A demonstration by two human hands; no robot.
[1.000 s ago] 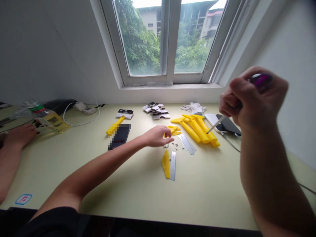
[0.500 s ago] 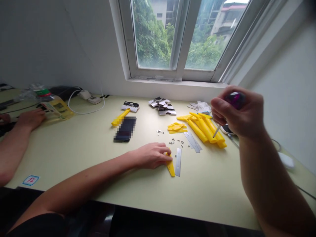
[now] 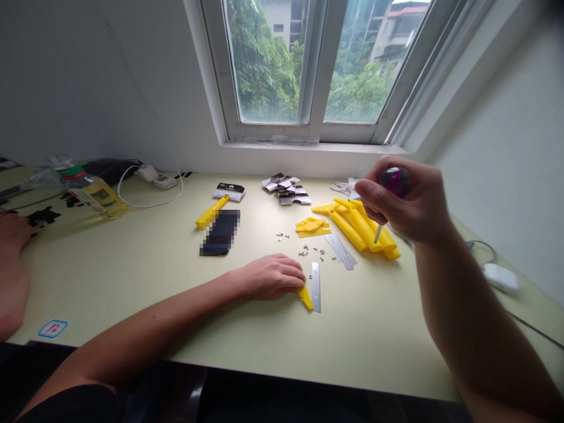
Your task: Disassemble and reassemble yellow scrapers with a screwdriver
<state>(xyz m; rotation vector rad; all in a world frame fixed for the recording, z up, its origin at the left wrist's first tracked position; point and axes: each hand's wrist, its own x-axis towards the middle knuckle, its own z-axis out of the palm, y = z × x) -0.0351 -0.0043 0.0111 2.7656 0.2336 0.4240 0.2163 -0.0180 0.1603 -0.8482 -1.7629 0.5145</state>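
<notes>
The left hand curls its fingers against a yellow plastic piece lying on the desk, with a steel blade just to its right and small screws just beyond the fingers. The right hand makes a closed fist around a purple-handled screwdriver, tip pointing down, held just over a pile of yellow plastic handles.

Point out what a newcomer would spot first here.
The heap of bright yellow plastic scraper handles on the right of the desk stands out most, with the right hand raised over it, gripping a purple-handled screwdriver. At centre, the left hand touches a small yellow piece beside a steel blade. Above, a window shows green trees.
</notes>
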